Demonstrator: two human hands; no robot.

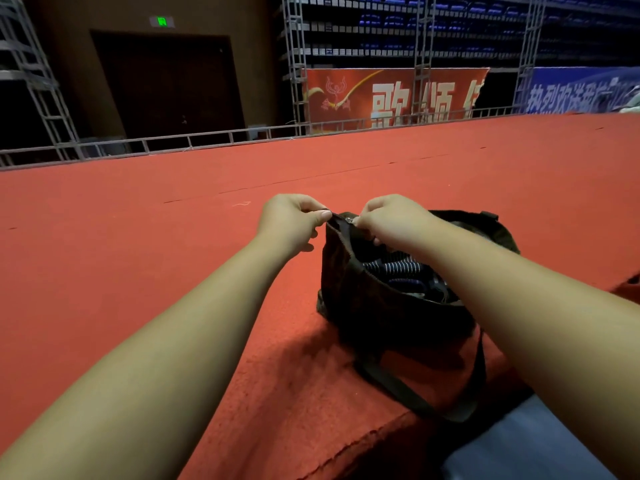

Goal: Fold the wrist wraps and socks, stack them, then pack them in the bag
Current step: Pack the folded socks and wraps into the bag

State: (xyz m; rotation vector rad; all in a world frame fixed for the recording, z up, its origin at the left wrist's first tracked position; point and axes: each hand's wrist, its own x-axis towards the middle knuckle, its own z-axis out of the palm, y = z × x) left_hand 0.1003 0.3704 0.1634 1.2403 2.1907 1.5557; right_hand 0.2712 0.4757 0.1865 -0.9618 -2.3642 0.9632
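On the red carpet (173,271), toward four o'clock from the middle of my view, sits the dark bag (363,306), its mouth gaping upward. My left hand (292,218) is at the bag's eleven o'clock corner, fingers curled, thumb and forefinger pinching the end of the opening's edge. My right hand (391,220) is just beside it at the bag's twelve o'clock, fingers curled tight and pinching the small metal zip pull (349,220) that glints between the two hands. Down inside the bag, below my right wrist, lies dark striped cloth (394,266), folded and tucked in; I cannot tell whether it is socks or wrist wraps. The bag's strap (408,393) loops out over the carpet toward six o'clock, reaching the carpet's near edge, where my blue trouser leg (519,445) shows at five o'clock. Far off at twelve o'clock hangs a red banner (391,98) with large pale characters, with a blue banner (575,91) at two o'clock. A metal truss (298,57) stands just left of the red one. At eleven o'clock there is a dark door (166,84) with a green exit sign (161,21) above it.
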